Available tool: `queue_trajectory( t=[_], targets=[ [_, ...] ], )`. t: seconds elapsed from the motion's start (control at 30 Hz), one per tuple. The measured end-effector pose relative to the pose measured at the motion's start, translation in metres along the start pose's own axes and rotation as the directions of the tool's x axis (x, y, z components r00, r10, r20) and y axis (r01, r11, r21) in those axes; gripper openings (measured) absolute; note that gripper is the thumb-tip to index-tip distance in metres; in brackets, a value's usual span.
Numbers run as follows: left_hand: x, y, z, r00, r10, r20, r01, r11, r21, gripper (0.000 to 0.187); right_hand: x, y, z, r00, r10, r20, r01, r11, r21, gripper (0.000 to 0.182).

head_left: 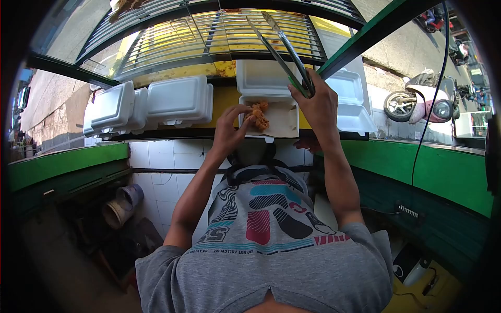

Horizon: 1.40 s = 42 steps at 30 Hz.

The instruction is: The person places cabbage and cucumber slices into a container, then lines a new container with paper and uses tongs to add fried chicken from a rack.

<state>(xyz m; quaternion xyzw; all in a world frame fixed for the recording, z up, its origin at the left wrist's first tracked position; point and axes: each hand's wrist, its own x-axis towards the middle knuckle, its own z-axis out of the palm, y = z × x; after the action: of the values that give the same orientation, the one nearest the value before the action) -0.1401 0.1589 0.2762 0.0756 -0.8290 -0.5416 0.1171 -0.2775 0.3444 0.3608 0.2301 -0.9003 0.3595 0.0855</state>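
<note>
A piece of fried chicken (258, 117) lies at the left side of an open white foam box (290, 130), on a paper liner (279, 119). My left hand (228, 128) reaches in over the box's left edge, thumb and fingers closed on the chicken. Raised above the box's right side, my right hand (321, 104) grips a pair of metal tongs (284, 44) near their green-tinted handle end. The tongs point up and away, their tips apart with nothing between them. The box's lid (263, 75) is folded back on the far side.
Closed foam boxes (177, 99) are stacked to the left, with more (112, 107) beyond. Another open foam box (355, 117) sits at the right. Ahead is a slatted rack (219, 39) over a yellow surface behind glass. A green post (376, 36) rises at right; a parked scooter (430, 96) stands outside.
</note>
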Motion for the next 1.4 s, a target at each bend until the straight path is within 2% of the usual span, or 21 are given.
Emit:
queue_trajectory(
  t=[0.03, 0.07, 0.13, 0.17, 0.23, 0.27, 0.33, 0.43, 0.5, 0.57, 0.63, 0.83, 0.87, 0.93, 1.03, 1.1, 1.13, 1.23, 1.33, 1.4],
  targets=[
    [-0.007, -0.004, -0.003, 0.998, 0.065, -0.02, -0.062, 0.989, 0.132, 0.032, 0.016, 0.005, 0.004, 0.997, -0.065, -0.027, 0.061, 0.988, -0.14, 0.047],
    [-0.015, -0.011, -0.004, 0.997, 0.071, -0.018, -0.068, 0.989, 0.132, 0.032, 0.032, 0.005, 0.007, 0.997, -0.065, -0.032, 0.06, 0.988, -0.142, 0.047],
    [-0.029, -0.024, -0.004, 0.993, 0.115, -0.04, -0.098, 0.951, 0.293, 0.057, 0.066, -0.001, 0.014, 0.993, 0.047, 0.107, -0.017, 0.965, -0.261, 0.043],
    [-0.032, -0.025, -0.004, 0.992, 0.119, -0.046, -0.1, 0.95, 0.295, 0.057, 0.081, -0.001, 0.021, 0.994, 0.04, 0.105, -0.012, 0.966, -0.259, 0.043],
    [-0.038, -0.027, -0.006, 0.998, 0.03, 0.056, -0.042, 0.97, 0.238, 0.077, 0.112, -0.002, 0.035, 0.971, 0.023, 0.238, 0.056, 0.947, -0.318, 0.041],
    [-0.041, -0.031, -0.006, 0.998, 0.034, 0.05, -0.045, 0.969, 0.241, 0.077, 0.127, -0.003, 0.045, 0.972, 0.016, 0.235, 0.061, 0.947, -0.315, 0.041],
    [-0.042, -0.041, -0.007, 0.994, 0.022, 0.11, -0.05, 0.965, 0.256, 0.088, 0.153, -0.007, 0.067, 0.942, 0.153, 0.298, -0.051, 0.945, -0.324, 0.04],
    [-0.042, -0.045, -0.01, 0.988, -0.033, 0.151, -0.001, 0.976, 0.217, 0.088, 0.175, -0.013, 0.095, 0.957, 0.107, 0.269, -0.033, 0.963, -0.269, 0.041],
    [-0.042, -0.043, -0.012, 0.99, 0.002, 0.144, -0.034, 0.974, 0.222, 0.087, 0.184, -0.02, 0.109, 0.953, 0.106, 0.284, -0.031, 0.966, -0.256, 0.042],
    [-0.04, -0.043, -0.013, 0.986, 0.002, 0.164, -0.027, 0.989, 0.147, 0.083, 0.191, -0.02, 0.125, 0.953, 0.078, 0.294, 0.004, 0.963, -0.269, 0.041],
    [-0.038, -0.044, -0.012, 0.985, -0.004, 0.171, -0.023, 0.988, 0.153, 0.083, 0.193, -0.026, 0.131, 0.952, 0.09, 0.292, -0.005, 0.96, -0.28, 0.035],
    [-0.036, -0.049, -0.01, 0.983, -0.035, 0.181, 0.014, 0.993, 0.119, 0.085, 0.197, -0.019, 0.141, 0.95, 0.065, 0.304, 0.014, 0.968, -0.249, 0.036],
    [-0.037, -0.049, -0.01, 0.981, -0.052, 0.186, 0.036, 0.996, 0.087, 0.085, 0.194, -0.016, 0.14, 0.966, 0.024, 0.259, 0.042, 0.969, -0.245, 0.033],
    [-0.036, -0.048, -0.009, 0.978, -0.069, 0.195, 0.06, 0.997, 0.052, 0.085, 0.188, -0.014, 0.131, 0.977, -0.013, 0.214, 0.067, 0.967, -0.247, 0.03],
    [-0.037, -0.048, -0.009, 0.98, -0.067, 0.188, 0.056, 0.996, 0.063, 0.084, 0.177, -0.017, 0.108, 0.954, 0.089, 0.285, -0.023, 0.973, -0.228, 0.032],
    [-0.037, -0.051, -0.006, 0.985, -0.049, 0.164, 0.045, 0.999, 0.029, 0.082, 0.162, -0.017, 0.09, 0.972, 0.061, 0.226, -0.022, 0.986, -0.168, 0.036],
    [-0.037, -0.052, -0.004, 0.985, -0.053, 0.166, 0.049, 0.998, 0.028, 0.082, 0.155, -0.013, 0.086, 0.983, 0.007, 0.186, 0.026, 0.985, -0.173, 0.04],
    [-0.037, -0.054, -0.003, 0.988, -0.014, 0.152, 0.01, 1.0, 0.026, 0.082, 0.12, -0.006, 0.055, 0.987, -0.055, 0.15, 0.069, 0.994, -0.088, 0.039],
    [-0.037, -0.058, -0.001, 0.989, -0.037, 0.141, 0.034, 0.999, 0.025, 0.082, 0.071, -0.021, 0.008, 0.991, -0.028, 0.134, 0.032, 0.999, -0.025, 0.041],
    [-0.036, -0.058, -0.001, 0.99, -0.081, 0.119, 0.086, 0.996, -0.036, 0.082, 0.039, -0.028, -0.021, 0.98, 0.063, 0.187, -0.058, 0.998, -0.029, 0.044]
  ],
)
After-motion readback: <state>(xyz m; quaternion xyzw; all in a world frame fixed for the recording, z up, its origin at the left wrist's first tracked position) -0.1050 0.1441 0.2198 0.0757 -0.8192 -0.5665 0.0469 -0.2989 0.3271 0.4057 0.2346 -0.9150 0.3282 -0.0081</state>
